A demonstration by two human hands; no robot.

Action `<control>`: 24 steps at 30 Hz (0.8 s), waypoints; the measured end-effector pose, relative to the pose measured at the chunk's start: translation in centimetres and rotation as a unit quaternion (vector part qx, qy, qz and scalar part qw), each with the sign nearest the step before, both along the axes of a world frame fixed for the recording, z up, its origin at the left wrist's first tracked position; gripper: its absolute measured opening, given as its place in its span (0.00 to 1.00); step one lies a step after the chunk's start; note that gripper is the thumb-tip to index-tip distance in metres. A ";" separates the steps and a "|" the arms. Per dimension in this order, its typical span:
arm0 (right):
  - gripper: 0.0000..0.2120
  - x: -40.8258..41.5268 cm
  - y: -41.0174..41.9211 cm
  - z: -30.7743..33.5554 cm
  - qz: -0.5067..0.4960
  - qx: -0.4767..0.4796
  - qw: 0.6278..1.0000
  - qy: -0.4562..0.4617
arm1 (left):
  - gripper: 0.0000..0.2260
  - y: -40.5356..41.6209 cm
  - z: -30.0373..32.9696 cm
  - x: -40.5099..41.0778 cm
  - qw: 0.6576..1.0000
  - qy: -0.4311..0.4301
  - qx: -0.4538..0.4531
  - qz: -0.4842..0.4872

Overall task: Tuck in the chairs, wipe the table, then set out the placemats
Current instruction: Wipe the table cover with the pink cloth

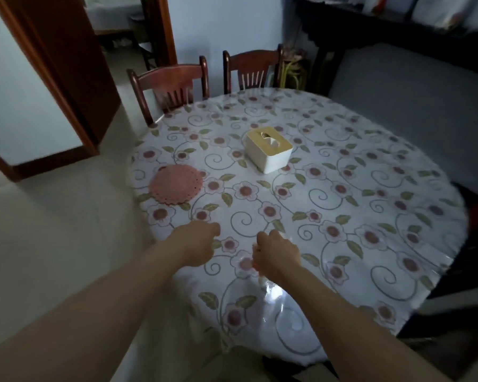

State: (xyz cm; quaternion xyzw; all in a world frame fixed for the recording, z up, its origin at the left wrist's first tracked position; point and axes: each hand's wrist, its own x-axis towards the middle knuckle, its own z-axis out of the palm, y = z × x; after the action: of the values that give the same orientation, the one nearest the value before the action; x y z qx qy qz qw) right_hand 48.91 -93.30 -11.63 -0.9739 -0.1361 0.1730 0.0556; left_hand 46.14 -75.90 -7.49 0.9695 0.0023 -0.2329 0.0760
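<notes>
A round table (342, 271) under a floral plastic cloth fills the view. One round pink crocheted placemat (176, 183) lies flat near its left edge. Two dark wooden chairs, the left chair (171, 78) and the right chair (253, 66), stand pushed against the far side. My left hand (198, 244) hovers over the near part of the table, fingers curled under, nothing visible in it. Just to its right, my right hand (278, 255) grips a small pale wad (257, 271), blurred, perhaps a tissue or cloth, that pokes out beneath the fist.
A white tissue box (268, 150) with a tan lid sits at the table's centre. A grey sofa (414, 114) runs along the right. Open tiled floor (53, 244) and a wooden door frame (66, 78) lie to the left.
</notes>
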 end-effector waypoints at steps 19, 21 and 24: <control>0.29 -4.9 8.9 1.0 -0.217 0.015 0.976 0.022 | 0.21 10.2 -0.9 4.9 0.960 0.017 -0.015 -0.280; 0.30 -3.8 9.8 0.9 -0.216 0.025 0.976 0.017 | 0.21 10.6 -1.2 6.4 0.959 0.021 -0.026 -0.282; 0.31 -1.1 11.4 0.4 -0.204 0.030 0.978 0.011 | 0.21 11.9 -1.5 8.8 0.959 0.009 -0.037 -0.281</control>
State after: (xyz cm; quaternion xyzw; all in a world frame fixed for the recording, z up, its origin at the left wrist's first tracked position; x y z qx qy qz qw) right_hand 47.79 -81.91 -11.27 -0.9771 0.0610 0.1641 0.1206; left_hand 54.90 -64.00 -8.97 0.9256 -0.2779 -0.2533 0.0429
